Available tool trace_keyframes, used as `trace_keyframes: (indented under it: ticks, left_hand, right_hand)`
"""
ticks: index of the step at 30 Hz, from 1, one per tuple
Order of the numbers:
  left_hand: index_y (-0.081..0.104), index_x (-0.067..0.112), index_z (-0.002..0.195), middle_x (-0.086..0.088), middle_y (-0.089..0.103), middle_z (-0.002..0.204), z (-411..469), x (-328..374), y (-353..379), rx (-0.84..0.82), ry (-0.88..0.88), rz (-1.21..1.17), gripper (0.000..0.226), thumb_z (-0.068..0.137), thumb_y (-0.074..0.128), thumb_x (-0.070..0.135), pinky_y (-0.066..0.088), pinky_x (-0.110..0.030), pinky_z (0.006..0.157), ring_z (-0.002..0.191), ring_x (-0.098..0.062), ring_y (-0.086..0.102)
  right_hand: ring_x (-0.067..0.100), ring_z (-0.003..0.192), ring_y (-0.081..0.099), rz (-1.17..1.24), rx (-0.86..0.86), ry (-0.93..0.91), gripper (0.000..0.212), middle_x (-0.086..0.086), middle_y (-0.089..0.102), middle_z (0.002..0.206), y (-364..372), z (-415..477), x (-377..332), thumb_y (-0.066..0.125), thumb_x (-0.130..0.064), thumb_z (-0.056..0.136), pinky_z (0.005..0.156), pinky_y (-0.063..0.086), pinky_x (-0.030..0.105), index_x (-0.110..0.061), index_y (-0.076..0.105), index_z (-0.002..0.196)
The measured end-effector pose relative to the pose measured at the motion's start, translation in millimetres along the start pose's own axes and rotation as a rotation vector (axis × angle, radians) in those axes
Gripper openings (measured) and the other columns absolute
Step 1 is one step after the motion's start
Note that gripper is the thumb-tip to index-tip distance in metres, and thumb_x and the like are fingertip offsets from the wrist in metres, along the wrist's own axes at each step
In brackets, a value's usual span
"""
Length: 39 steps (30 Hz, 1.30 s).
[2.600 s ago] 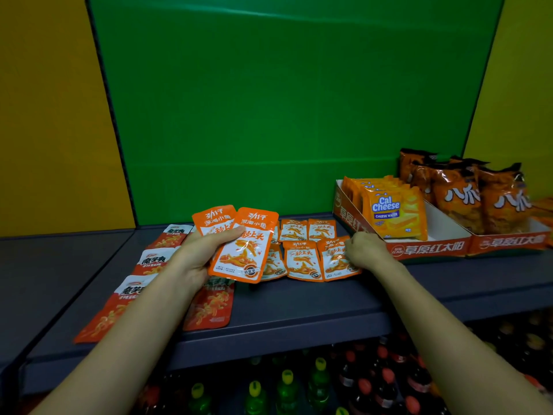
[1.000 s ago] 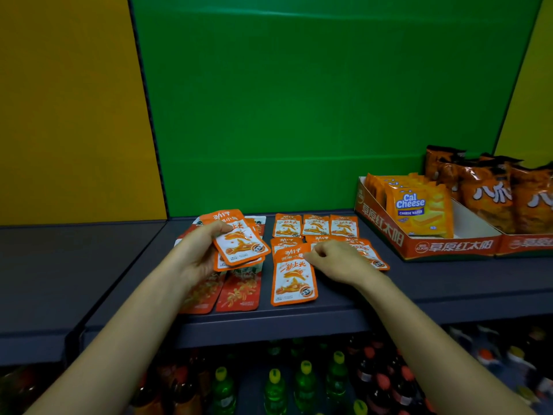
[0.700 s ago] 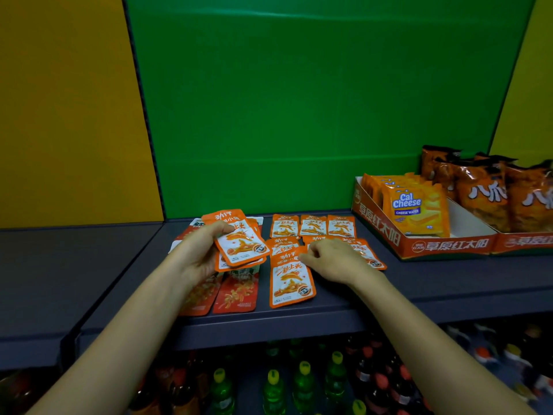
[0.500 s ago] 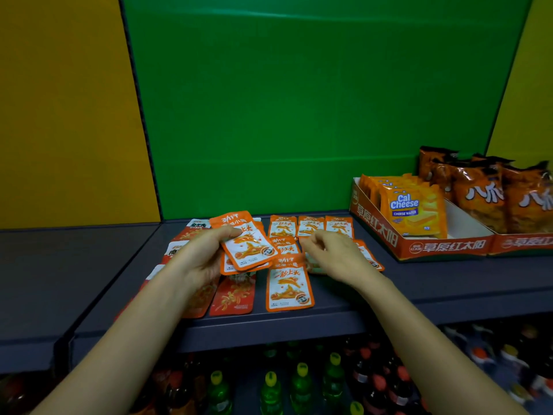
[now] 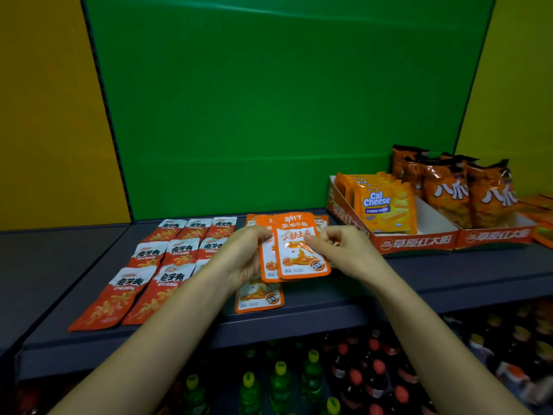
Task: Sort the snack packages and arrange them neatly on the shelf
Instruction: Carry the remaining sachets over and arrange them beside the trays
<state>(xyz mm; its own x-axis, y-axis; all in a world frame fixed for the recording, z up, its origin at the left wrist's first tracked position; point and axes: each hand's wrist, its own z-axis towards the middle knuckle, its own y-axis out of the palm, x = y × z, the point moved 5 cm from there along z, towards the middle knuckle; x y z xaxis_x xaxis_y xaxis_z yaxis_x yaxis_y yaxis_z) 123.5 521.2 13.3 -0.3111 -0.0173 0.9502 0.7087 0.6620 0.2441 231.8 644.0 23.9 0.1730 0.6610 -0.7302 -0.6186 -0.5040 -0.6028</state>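
Hands: left hand [image 5: 244, 259] + right hand [image 5: 341, 250] pinch orange packets [image 5: 296, 253].

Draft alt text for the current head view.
Both hands hold a fanned stack of orange-and-white foil snack packets above a grey metal shelf: the left hand grips it, the right hand pinches the front packet. Red-and-white foil packets lie in rows to the left; an orange cardboard tray of yellow Cal Cheese wafer packs stands to the right.

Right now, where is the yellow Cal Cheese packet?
The Cal Cheese packet stands on the right side of the head view, front of its row in the orange cardboard tray, just left of the chip bags.
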Motion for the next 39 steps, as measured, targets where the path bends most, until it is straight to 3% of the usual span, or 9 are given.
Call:
trace_keyframes:
  ticks: [3,6,9,12,16,21,25,29,39]
  left_hand:
    - [0.044,0.002,0.105,-0.013,0.068,0.067,4,1,1,0.053,0.044,0.092,0.01,0.095,0.042,0.005,0.057,-0.031,0.047,0.048,-0.018,0.067]
    - [0.05,0.006,0.096,-0.008,0.065,0.073,5,1,2,0.101,0.112,0.265,0.004,0.094,0.047,0.009,0.054,-0.026,0.049,0.05,-0.013,0.064]
    - [0.055,0.009,0.082,-0.01,0.067,0.077,6,1,4,0.121,0.17,0.373,0.008,0.09,0.057,0.01,0.054,-0.033,0.067,0.063,-0.019,0.064]
    - [0.055,0.01,0.07,-0.009,0.069,0.074,10,-1,5,0.095,0.197,0.444,0.017,0.085,0.064,0.008,0.054,-0.035,0.076,0.066,-0.019,0.065]
    - [0.05,0.012,0.06,0.003,0.062,0.052,15,-5,7,0.09,0.218,0.478,0.028,0.081,0.068,0.006,0.047,-0.015,0.049,0.044,-0.003,0.059]
    - [0.057,0.009,0.077,-0.001,0.059,0.06,19,-9,8,0.2,0.268,0.653,0.017,0.078,0.074,0.014,0.047,-0.021,0.058,0.051,-0.009,0.057]
    - [0.058,0.011,0.079,0.0,0.055,0.062,21,-6,9,0.296,0.364,0.92,0.02,0.079,0.073,0.024,0.04,-0.023,0.059,0.06,-0.013,0.052]
    - [0.057,0.017,0.102,0.002,0.058,0.073,23,-8,10,0.372,0.392,1.155,0.032,0.08,0.07,0.035,0.046,-0.031,0.071,0.079,-0.021,0.059]
    - [0.049,0.017,0.11,0.003,0.059,0.081,22,-14,14,0.408,0.454,1.371,0.037,0.085,0.061,0.042,0.043,-0.032,0.069,0.087,-0.023,0.06]
  right_hand:
    - [0.034,0.072,0.064,0.103,0.091,0.018,0.039,0.023,0.067,0.075,-20,-2,18,0.063,-0.038,0.086,0.065,0.043,0.031,-0.015,0.048,0.058]
    - [0.028,0.074,0.068,0.142,0.167,0.051,0.042,0.018,0.069,0.075,-38,-6,35,0.062,-0.036,0.087,0.068,0.048,0.037,-0.018,0.046,0.053]
    - [0.03,0.085,0.069,0.153,0.187,0.082,0.042,0.018,0.071,0.082,-48,-10,46,0.061,-0.035,0.088,0.079,0.052,0.045,-0.019,0.046,0.052]
    - [0.031,0.085,0.069,0.142,0.182,0.106,0.041,0.019,0.071,0.082,-52,-13,56,0.061,-0.035,0.088,0.079,0.052,0.045,-0.016,0.049,0.053]
    - [0.032,0.086,0.068,0.119,0.151,0.133,0.042,0.02,0.071,0.082,-51,-15,69,0.062,-0.036,0.087,0.078,0.052,0.045,-0.015,0.05,0.053]
    - [0.03,0.086,0.068,0.071,0.083,0.159,0.04,0.02,0.07,0.083,-46,-15,80,0.062,-0.039,0.086,0.078,0.052,0.045,-0.015,0.052,0.055]
    - [0.027,0.083,0.068,0.038,0.021,0.145,0.041,0.02,0.069,0.082,-38,-15,84,0.061,-0.04,0.087,0.068,0.048,0.038,-0.014,0.051,0.057]
    - [0.019,0.077,0.068,-0.038,-0.003,0.125,0.041,0.008,0.069,0.072,-33,-12,88,0.06,-0.044,0.086,0.066,0.049,0.037,-0.017,0.052,0.056]
    - [0.01,0.065,0.055,-0.24,0.031,0.063,0.036,-0.004,0.057,0.064,-30,-7,88,0.06,-0.042,0.087,0.061,0.043,0.03,-0.015,0.052,0.063]
